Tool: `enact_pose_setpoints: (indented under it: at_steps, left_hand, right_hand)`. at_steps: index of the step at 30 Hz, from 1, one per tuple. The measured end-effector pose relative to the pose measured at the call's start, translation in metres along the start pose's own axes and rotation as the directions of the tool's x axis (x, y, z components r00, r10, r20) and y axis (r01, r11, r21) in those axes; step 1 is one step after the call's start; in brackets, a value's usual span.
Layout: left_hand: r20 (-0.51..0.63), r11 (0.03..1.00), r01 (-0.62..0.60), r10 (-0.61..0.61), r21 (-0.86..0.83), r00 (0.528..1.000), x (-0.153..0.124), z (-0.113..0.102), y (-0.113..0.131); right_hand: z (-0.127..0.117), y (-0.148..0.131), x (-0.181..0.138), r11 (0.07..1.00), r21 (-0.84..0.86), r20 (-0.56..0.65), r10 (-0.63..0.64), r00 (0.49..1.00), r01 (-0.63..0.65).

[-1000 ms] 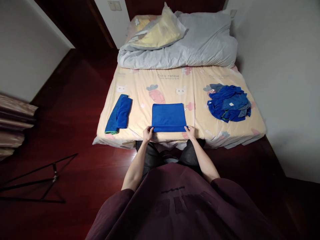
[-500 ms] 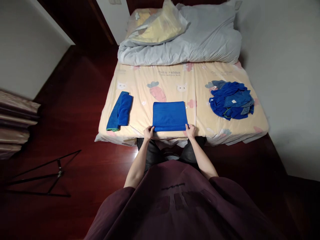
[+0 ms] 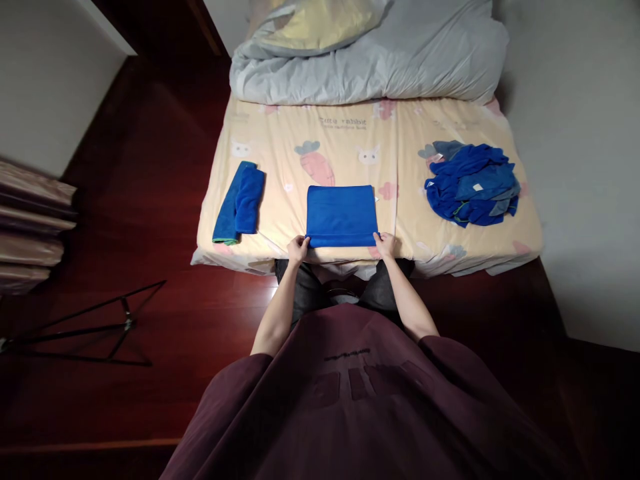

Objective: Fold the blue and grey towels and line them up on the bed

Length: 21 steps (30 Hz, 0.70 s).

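Note:
A blue towel [image 3: 341, 215], folded into a rectangle, lies flat near the foot edge of the bed [image 3: 280, 143]. My left hand [image 3: 298, 249] pinches its near left corner. My right hand [image 3: 385, 245] pinches its near right corner. Both hands are closed on the towel's near edge. A folded blue towel [image 3: 239, 210] lies to the left on the sheet. A heap of crumpled blue towels [image 3: 473, 183] sits on the right side of the bed.
A grey duvet [image 3: 370, 57] and a yellowish pillow [image 3: 310, 17] are bunched at the head of the bed. A white wall [image 3: 580, 167] runs along the bed's right side. A black tripod [image 3: 85, 327] lies on the dark wood floor at left.
My hands keep their hold on the towel's near corners. The camera has tilted down, so the bed sits higher in the picture.

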<state>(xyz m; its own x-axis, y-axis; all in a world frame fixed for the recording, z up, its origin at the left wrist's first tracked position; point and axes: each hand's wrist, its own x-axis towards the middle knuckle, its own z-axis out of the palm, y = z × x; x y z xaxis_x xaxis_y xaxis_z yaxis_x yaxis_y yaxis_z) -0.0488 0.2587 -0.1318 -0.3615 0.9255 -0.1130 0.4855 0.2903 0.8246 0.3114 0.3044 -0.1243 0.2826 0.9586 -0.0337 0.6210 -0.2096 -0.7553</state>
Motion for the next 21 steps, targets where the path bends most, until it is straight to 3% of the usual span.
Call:
enact_pose_setpoints:
  at_steps: [8, 17, 19, 21]
  left_hand:
    - [0.012, 0.998, -0.036, 0.035, 0.056, 0.999, -0.003, -0.001, 0.003]
    - [0.1, 0.998, 0.014, -0.019, 0.053, 0.995, 0.024, -0.007, 0.002]
    - [0.077, 0.999, 0.012, -0.014, 0.031, 0.997, 0.02, -0.007, 0.004]
    - [0.021, 0.999, -0.026, 0.025, 0.019, 0.999, 0.011, -0.009, 0.008]
  right_hand:
    - [0.004, -0.004, -0.001, 0.999, -0.046, 0.005, 0.024, 1.0, -0.024]
    - [0.003, -0.004, 0.013, 0.994, 0.012, -0.018, 0.112, 0.994, -0.112]
    - [0.0, -0.006, 0.011, 0.998, 0.013, -0.059, 0.061, 0.996, -0.06]
    - [-0.006, -0.011, 0.003, 0.997, -0.008, -0.109, -0.082, 0.991, 0.081]
